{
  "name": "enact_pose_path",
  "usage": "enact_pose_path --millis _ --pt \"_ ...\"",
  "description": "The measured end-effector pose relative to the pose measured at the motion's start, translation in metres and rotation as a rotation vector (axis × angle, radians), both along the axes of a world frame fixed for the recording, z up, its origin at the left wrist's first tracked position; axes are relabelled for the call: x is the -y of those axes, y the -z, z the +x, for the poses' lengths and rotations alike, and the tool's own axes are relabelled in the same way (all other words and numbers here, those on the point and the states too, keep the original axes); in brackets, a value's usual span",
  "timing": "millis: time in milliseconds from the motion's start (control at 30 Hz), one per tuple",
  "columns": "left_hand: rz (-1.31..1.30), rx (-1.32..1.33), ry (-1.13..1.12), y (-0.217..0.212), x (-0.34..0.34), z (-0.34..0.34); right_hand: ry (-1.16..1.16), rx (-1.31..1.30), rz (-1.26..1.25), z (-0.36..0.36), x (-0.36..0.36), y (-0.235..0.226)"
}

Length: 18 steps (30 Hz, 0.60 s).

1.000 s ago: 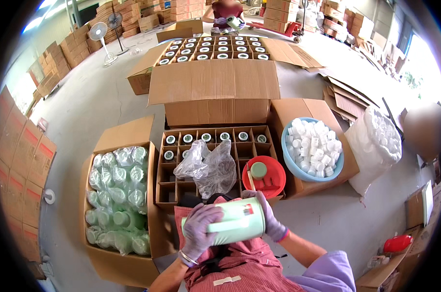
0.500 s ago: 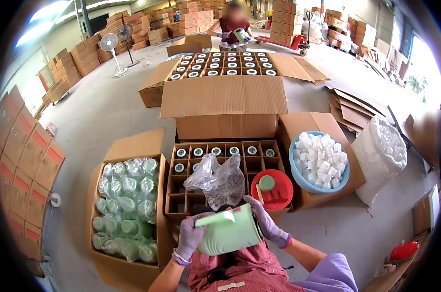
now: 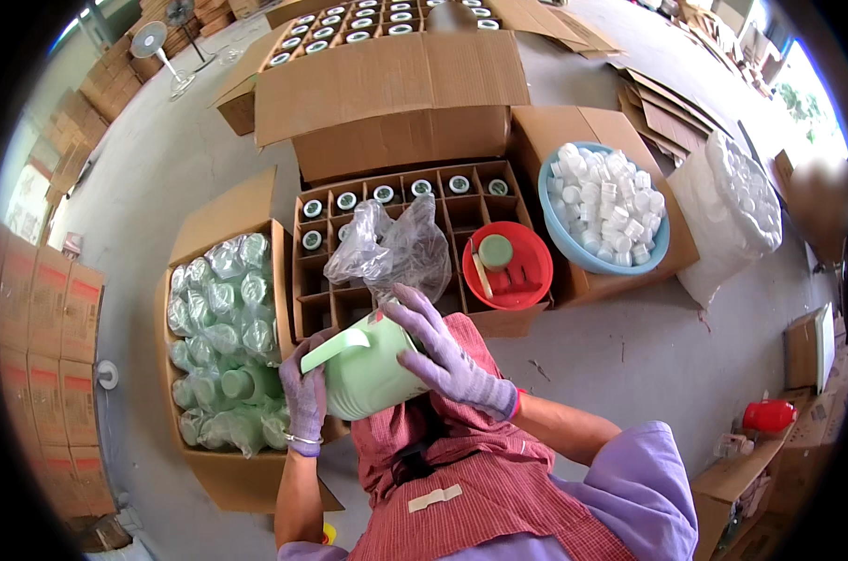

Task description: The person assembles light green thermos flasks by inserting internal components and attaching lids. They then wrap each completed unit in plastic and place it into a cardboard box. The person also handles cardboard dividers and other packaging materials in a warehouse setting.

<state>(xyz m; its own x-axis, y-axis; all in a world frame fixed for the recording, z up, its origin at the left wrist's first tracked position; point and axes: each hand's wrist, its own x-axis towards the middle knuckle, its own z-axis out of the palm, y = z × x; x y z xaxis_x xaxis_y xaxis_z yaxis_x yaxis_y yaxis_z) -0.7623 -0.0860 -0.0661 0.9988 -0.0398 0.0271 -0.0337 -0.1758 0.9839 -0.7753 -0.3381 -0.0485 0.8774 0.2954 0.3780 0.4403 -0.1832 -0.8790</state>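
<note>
A light green plastic jug (image 3: 373,379) with a moulded handle lies tilted on its side in front of my body. My left hand (image 3: 304,397), in a purple-grey glove, is closed round its left end beside the handle. My right hand (image 3: 461,365), gloved alike, lies over the right end with fingers stretched and thumb apart, touching the jug. A bit of red print shows at its far edge; the underside is hidden. Just beyond is a divided carton (image 3: 302,313) with white-capped containers in some cells and a crumpled clear plastic bag (image 3: 401,252) on top.
Left stands a carton (image 3: 279,271) of bagged green jugs. A red basin (image 3: 542,266) holds a green lid and a stick-like tool. Behind it, a blue basin (image 3: 662,245) of white caps rests on a box, beside a white sack (image 3: 714,224). Stacked cartons (image 3: 45,374) line the far left.
The view has tipped down, so the co-worker is out of sight. My right hand has moved from the jug's right end onto its upper side, fingers stretched. My left hand keeps its hold.
</note>
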Motion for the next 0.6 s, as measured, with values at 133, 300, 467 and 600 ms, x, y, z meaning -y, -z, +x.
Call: enact_pose_path --millis 133,300,467,600 --pt "0.181 0.114 -0.068 -0.02 0.015 0.0 -0.033 -0.108 0.278 -0.006 -0.004 0.021" --pt "0.001 -0.003 -0.195 -0.006 0.001 0.0 0.061 -0.462 0.284 0.036 0.066 0.077" --pt "0.025 -0.131 -0.332 0.015 -0.021 0.0 0.535 -0.415 -1.006 0.069 0.179 0.22" --pt "0.278 -0.144 -0.173 0.008 -0.024 0.009 0.479 -0.396 -1.468 0.086 0.196 0.263"
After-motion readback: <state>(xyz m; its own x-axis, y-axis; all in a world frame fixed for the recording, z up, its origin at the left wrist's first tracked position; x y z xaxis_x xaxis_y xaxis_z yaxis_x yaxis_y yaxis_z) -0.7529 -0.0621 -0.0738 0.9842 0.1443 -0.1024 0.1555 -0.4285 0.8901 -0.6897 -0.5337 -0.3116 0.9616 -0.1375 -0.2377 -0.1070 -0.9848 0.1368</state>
